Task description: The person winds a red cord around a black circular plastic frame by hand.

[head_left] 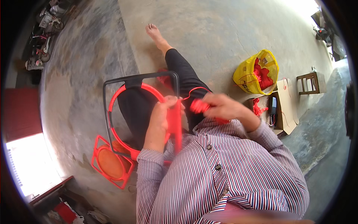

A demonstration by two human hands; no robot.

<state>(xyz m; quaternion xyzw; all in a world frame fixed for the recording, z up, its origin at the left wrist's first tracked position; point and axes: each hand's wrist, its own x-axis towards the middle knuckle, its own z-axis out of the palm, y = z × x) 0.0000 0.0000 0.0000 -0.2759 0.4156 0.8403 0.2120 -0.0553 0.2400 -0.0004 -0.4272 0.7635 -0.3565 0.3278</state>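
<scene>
Grey mottled floor [209, 33]; small brown stool [319, 83] at right; bright opening [30, 164] lower left; dark red panel [22, 112] above.

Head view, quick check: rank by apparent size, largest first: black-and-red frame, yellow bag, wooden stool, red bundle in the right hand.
1. Black-and-red frame
2. Yellow bag
3. Wooden stool
4. Red bundle, blurred and partly covered by the right hand, so its full size is unsure
</scene>
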